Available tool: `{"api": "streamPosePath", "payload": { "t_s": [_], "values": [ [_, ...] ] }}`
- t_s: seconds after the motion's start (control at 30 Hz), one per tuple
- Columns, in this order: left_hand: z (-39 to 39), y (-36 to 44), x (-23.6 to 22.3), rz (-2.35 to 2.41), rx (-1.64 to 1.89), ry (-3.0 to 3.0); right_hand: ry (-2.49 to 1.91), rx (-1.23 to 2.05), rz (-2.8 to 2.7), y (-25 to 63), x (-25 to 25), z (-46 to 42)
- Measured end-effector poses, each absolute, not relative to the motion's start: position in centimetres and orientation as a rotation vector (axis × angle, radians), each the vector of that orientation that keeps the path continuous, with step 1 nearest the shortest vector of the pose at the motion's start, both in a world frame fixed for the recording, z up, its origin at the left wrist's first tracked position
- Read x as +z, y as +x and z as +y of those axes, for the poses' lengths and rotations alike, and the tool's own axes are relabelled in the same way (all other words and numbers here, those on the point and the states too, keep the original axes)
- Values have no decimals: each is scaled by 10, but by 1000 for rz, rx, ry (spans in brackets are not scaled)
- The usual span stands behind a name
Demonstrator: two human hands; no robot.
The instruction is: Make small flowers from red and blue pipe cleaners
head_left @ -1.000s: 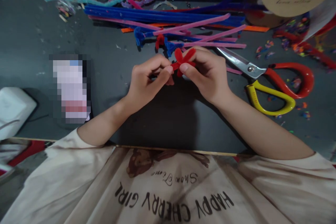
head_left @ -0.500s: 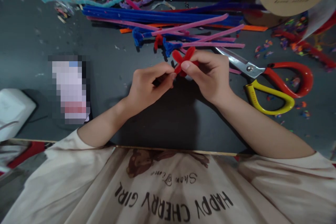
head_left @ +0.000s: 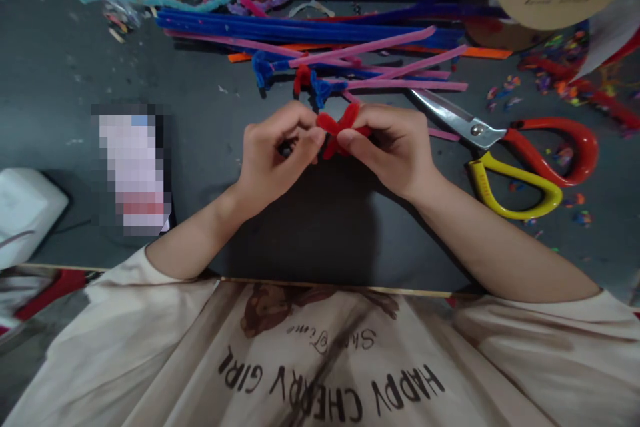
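A red pipe cleaner flower with looped petals is held over the dark table in front of my body. My right hand pinches its right side, thumb across the front near the centre. At its upper left petal, my left hand closes thumb and forefinger on the tip. Just beyond my hands lie pink pipe cleaners with blue bent ends, and a small red piece rests among them. My fingers hide part of the flower.
Scissors with red and yellow handles lie right of my right hand. Blue pipe cleaners stretch across the back. A ribbon spool stands back right. At left lie a blurred phone and a white box.
The red flower and both hands have shifted slightly left and down. My left fingers have gone from the flower's lower left petal to its upper left one.
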State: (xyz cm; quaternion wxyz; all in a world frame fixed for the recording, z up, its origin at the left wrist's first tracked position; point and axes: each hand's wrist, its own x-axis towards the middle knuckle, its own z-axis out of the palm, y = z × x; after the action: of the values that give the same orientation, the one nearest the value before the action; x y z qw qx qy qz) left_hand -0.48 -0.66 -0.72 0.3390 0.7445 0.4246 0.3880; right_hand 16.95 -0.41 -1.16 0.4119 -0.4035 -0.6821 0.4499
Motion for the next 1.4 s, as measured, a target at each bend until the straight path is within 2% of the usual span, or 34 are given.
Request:
{"api": "streamPosePath", "payload": {
  "t_s": [0.23, 0.57, 0.9, 1.2, 1.4],
  "values": [
    [-4, -4, -8, 1086, 1116, 1871, -932, 1172, -1777, 169, -11, -5],
    [-4, -5, -8, 1132, 1009, 1818, -947, 1243, -1751, 170, -10, -3],
    [-3, -3, -10, 1007, 1276, 2398, -1008, 1222, -1691, 172, -12, -4],
    [-5, -5, -8, 1125, 1154, 1791, -1035, 1250, -1543, 170, -14, -3],
    [-4, -5, -10, 1083, 1174, 1721, -1047, 1240, -1449, 169, -20, -1]
  ]
}}
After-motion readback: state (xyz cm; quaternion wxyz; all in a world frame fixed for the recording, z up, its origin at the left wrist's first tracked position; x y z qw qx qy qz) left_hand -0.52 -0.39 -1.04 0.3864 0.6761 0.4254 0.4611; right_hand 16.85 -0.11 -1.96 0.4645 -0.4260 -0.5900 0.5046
